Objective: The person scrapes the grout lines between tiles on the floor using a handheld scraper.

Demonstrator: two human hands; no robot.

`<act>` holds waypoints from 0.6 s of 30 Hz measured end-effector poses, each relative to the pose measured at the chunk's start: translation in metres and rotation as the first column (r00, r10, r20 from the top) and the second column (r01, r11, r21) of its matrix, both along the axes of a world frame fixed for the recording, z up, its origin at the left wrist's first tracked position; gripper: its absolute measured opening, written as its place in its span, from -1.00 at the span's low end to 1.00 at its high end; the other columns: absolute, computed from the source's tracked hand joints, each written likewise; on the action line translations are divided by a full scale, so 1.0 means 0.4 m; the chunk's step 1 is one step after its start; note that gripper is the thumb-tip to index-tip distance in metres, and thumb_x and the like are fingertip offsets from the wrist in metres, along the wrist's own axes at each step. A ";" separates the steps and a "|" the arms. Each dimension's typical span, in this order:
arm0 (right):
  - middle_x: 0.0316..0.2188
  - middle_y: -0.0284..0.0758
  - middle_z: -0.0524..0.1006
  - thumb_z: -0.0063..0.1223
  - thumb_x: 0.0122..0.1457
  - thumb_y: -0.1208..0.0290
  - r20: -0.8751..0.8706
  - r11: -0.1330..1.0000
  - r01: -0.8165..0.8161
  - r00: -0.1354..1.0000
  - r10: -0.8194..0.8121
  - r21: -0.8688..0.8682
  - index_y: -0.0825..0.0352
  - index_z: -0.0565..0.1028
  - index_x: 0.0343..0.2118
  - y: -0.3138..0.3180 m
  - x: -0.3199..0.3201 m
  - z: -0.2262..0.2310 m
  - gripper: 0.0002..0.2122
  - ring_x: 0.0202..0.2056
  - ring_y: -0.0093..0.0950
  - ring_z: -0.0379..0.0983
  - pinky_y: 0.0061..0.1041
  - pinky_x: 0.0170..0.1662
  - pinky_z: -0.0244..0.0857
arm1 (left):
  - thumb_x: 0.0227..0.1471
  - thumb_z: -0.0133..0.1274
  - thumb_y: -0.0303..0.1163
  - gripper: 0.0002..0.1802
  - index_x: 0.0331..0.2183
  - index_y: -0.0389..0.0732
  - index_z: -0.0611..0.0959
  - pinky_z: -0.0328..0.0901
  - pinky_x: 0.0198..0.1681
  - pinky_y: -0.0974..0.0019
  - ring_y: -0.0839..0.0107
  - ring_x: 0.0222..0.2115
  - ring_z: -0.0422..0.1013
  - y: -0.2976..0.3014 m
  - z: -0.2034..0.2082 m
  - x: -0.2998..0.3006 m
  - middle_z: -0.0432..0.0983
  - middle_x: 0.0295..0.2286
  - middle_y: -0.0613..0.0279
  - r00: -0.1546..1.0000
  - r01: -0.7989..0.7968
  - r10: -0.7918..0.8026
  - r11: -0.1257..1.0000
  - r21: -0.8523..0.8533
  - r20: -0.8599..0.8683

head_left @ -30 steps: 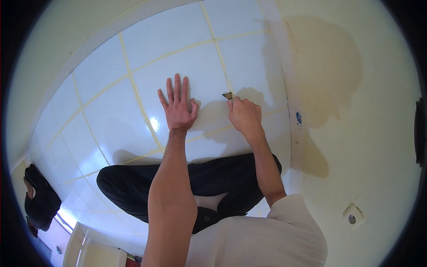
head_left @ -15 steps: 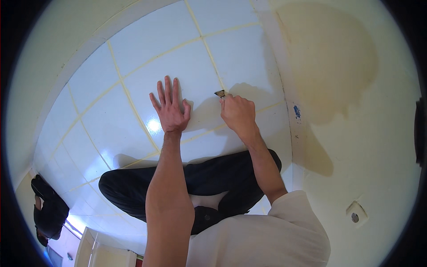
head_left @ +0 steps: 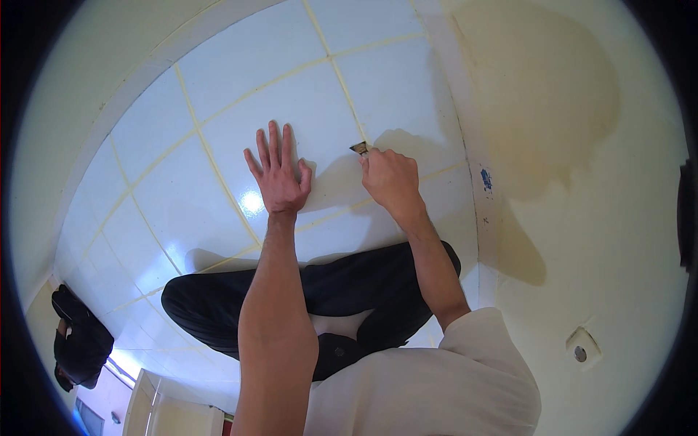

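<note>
My left hand [head_left: 280, 178] lies flat on a glossy white tile [head_left: 225, 127] of the floor, its fingers spread and nothing in it. To its right, my right hand [head_left: 392, 182] is closed around the handle of a small scraper [head_left: 359, 149]. The scraper's flat, stained metal blade sticks out past my fingers toward the upper left. Its edge is at the yellowish grout line [head_left: 347, 98] between two tiles. Most of the handle is hidden inside my fist.
My bent legs [head_left: 342, 283] in black trousers are close in front of me. A cream wall [head_left: 582, 240] with a brownish stain [head_left: 538, 102] runs along the right. At the far lower left is another person [head_left: 81, 345] in dark clothes. Near my left arm stands an open cream door [head_left: 142, 403].
My right hand has shifted very slightly up with the scraper along the grout line. My left hand stays flat in nearly the same place.
</note>
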State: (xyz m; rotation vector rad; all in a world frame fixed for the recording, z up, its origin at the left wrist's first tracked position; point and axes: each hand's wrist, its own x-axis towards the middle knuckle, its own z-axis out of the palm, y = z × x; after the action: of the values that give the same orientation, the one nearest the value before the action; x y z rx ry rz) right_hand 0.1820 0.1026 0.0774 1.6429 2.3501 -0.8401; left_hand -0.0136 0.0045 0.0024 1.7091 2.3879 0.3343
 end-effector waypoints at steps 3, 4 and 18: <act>-0.53 -0.08 0.62 0.09 0.29 0.26 0.002 1.000 -0.005 1.000 0.005 0.011 0.38 0.61 -0.47 -0.002 0.001 -0.003 -0.71 -0.43 -0.05 0.61 -0.06 -0.33 0.43 | 0.11 -0.05 -0.18 -0.14 0.43 0.02 0.20 -0.42 0.47 -0.34 0.09 0.49 -0.24 0.000 0.001 -0.002 -0.11 0.47 0.23 1.000 -0.003 0.003 1.000 0.000 0.001; -0.53 -0.08 0.62 0.09 0.29 0.26 0.002 1.000 -0.006 1.000 0.006 0.011 0.38 0.61 -0.47 0.000 0.002 -0.002 -0.71 -0.43 -0.05 0.61 -0.06 -0.33 0.43 | 0.11 -0.05 -0.18 -0.14 0.43 0.02 0.20 -0.42 0.47 -0.33 0.09 0.49 -0.24 -0.001 0.002 -0.002 -0.11 0.47 0.23 1.000 -0.004 0.004 1.000 0.002 -0.001; -0.54 -0.08 0.61 0.04 0.33 0.22 -0.022 1.000 -0.013 1.000 0.014 0.023 0.38 0.61 -0.44 0.017 0.007 0.002 -0.67 -0.45 -0.05 0.60 -0.06 -0.34 0.42 | 0.11 -0.05 -0.20 -0.14 0.43 -0.01 0.18 -0.40 0.46 -0.34 0.05 0.48 -0.21 0.002 0.010 -0.001 -0.07 0.46 0.18 1.000 0.006 -0.006 1.000 0.003 -0.005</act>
State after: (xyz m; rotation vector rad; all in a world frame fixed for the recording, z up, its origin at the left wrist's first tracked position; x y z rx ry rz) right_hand 0.1849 0.1092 0.0782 1.6329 2.3915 -0.8366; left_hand -0.0141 0.0055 0.0063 1.7198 2.3866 0.3335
